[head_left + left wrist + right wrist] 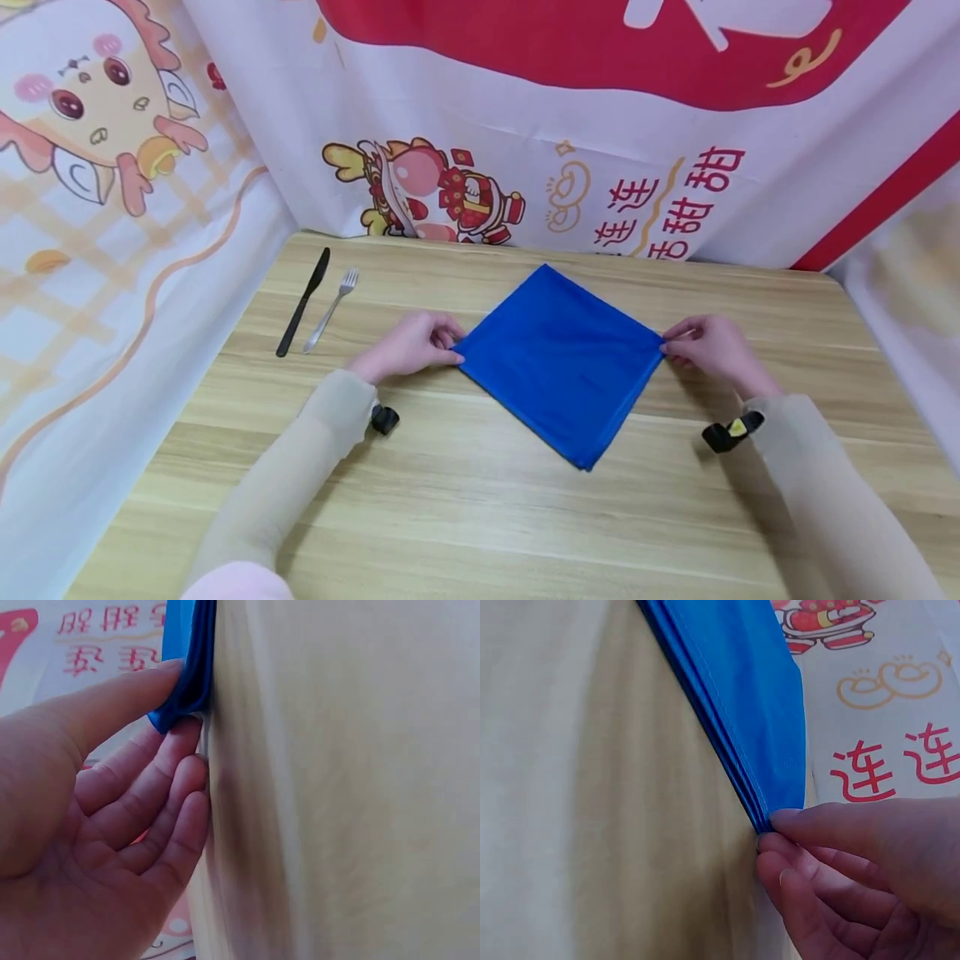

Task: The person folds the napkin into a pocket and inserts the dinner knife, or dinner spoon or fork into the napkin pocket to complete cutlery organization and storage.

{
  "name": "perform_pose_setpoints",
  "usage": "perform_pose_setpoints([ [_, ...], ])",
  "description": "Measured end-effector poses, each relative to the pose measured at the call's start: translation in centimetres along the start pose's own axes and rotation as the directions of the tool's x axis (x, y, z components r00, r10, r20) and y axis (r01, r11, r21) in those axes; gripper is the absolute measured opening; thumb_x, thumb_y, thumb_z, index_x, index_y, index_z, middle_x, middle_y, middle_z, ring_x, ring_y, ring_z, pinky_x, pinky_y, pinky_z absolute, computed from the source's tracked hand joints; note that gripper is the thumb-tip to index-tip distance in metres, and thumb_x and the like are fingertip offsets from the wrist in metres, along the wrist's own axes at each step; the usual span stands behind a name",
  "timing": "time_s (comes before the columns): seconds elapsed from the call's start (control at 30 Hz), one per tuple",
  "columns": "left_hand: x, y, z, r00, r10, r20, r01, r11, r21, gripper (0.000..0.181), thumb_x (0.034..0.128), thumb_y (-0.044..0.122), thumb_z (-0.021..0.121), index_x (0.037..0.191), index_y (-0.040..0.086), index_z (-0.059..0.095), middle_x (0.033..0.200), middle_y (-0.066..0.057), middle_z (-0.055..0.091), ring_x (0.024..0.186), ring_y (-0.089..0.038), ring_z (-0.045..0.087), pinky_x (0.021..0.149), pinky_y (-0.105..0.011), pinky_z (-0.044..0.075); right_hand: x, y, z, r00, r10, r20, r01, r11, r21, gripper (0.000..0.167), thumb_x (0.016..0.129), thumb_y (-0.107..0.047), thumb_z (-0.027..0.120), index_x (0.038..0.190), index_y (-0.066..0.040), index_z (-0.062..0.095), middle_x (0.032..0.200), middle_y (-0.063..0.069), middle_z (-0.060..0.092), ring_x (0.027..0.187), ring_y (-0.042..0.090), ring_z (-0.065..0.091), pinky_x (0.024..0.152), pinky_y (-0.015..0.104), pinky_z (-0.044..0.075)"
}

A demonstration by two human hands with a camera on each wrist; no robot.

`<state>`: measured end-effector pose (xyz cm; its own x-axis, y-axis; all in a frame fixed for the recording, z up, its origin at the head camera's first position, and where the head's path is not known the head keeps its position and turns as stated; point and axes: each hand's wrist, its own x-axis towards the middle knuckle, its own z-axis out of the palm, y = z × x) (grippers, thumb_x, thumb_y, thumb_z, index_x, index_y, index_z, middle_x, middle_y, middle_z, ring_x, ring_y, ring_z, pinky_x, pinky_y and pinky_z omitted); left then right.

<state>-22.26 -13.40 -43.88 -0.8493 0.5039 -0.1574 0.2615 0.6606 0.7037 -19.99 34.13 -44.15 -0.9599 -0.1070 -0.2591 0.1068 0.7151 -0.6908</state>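
A blue cloth napkin [558, 358], folded into a square of several layers, lies turned like a diamond on the wooden table. My left hand [420, 343] pinches its left corner between thumb and fingers; in the left wrist view the folded corner of the napkin [191, 682] sits under the thumb. At the opposite corner, my right hand [708, 348] pinches the cloth, and the right wrist view shows the stacked edges of the napkin [742, 727] meeting at the thumb tip. The near corner, pointing toward me, is held by neither hand.
To the left of the napkin lie a black knife [303, 302] and a silver fork [332, 310], side by side. The wooden table [450, 533] ends at printed cloth hangings [480, 100] at the back and sides.
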Motion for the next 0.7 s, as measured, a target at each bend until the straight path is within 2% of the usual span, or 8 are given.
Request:
perform_pose_setpoints([
  [0.1,-1.0,0.6,0.6,1.0,0.006,0.023,-0.006,1.0,-0.01,0.033,0.0893,0.023,0.082,0.116,0.009,0.07,0.094,0.001,0.068,0.087,-0.018,0.063,0.081,-0.033,0.053,1.2,-0.4,-0.2,1.0,0.017,-0.017,-0.017,1.0,0.021,0.032,0.1,-0.024,0.069,0.121,0.0,0.068,0.103,0.015,0.073,0.085,0.027,0.069,0.073,0.03,0.058],
  [0.23,-2.3,1.6,1.3,0.999,0.019,0.048,-0.02,1.0,0.021,0.035,0.0877,0.025,0.084,0.114,0.009,0.068,0.092,0.002,0.067,0.085,-0.017,0.063,0.079,-0.031,0.054,2.5,-1.1,-0.2,0.999,0.03,-0.021,-0.028,0.997,0.065,0.04,0.099,-0.028,0.07,0.127,0.0,0.064,0.107,0.017,0.074,0.088,0.026,0.072,0.076,0.029,0.058],
  [0.4,-3.5,2.4,2.0,0.998,0.052,0.046,-0.056,0.996,0.073,0.038,0.0849,0.028,0.086,0.111,0.008,0.066,0.089,0.004,0.066,0.082,-0.014,0.062,0.078,-0.029,0.054,3.9,-2.7,0.2,0.999,-0.011,0.032,0.007,0.991,0.133,0.05,0.098,-0.028,0.072,0.137,-0.001,0.058,0.125,0.023,0.067,0.103,0.031,0.07,0.084,0.033,0.058],
  [0.47,-3.7,2.7,2.3,0.997,0.067,0.046,-0.071,0.994,0.082,0.039,0.0841,0.029,0.087,0.109,0.008,0.065,0.088,0.004,0.066,0.081,-0.013,0.062,0.077,-0.029,0.054,4.3,-3.3,0.6,0.998,-0.041,0.05,0.033,0.987,0.157,0.052,0.098,-0.025,0.072,0.14,0.0,0.055,0.132,0.024,0.062,0.113,0.034,0.066,0.089,0.039,0.056],
  [0.57,-3.9,3.0,2.6,0.995,0.086,0.056,-0.091,0.993,0.082,0.04,0.084,0.031,0.087,0.107,0.008,0.064,0.088,0.002,0.066,0.08,-0.013,0.061,0.076,-0.029,0.054,4.9,-4.2,1.2,0.996,-0.08,0.04,0.074,0.987,0.141,0.054,0.098,-0.025,0.071,0.142,0.001,0.053,0.138,0.024,0.058,0.123,0.037,0.059,0.098,0.047,0.051],
  [0.7,-3.9,3.2,2.9,0.994,0.089,0.067,-0.094,0.994,0.063,0.04,0.0843,0.032,0.086,0.106,0.008,0.064,0.088,0.002,0.066,0.079,-0.013,0.06,0.075,-0.029,0.053,5.5,-4.8,1.8,0.996,-0.088,0.001,0.087,0.986,0.139,0.054,0.099,-0.027,0.07,0.144,-0.002,0.052,0.14,0.022,0.057,0.127,0.037,0.055,0.103,0.052,0.046],
])
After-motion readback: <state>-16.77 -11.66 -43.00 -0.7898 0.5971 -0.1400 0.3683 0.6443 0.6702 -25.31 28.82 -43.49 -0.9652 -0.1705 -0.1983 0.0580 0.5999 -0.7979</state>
